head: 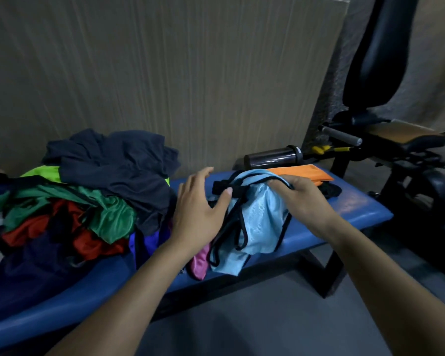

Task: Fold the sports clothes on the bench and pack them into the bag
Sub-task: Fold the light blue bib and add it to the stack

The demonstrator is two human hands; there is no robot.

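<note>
Crumpled, the black-trimmed light-blue jersey (260,222) lies under the gripping right hand (306,199); left hand's (201,209) fingers spread.

We see a beige striped wall panel (165,73) in dim light. Right of it stands a black exercise machine (385,98) with a padded seat; below it lies grey concrete floor (254,325). A dark bottle (272,156) lies at the panel's foot.

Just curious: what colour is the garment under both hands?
Light blue garment with black trim, in the head view.
</note>
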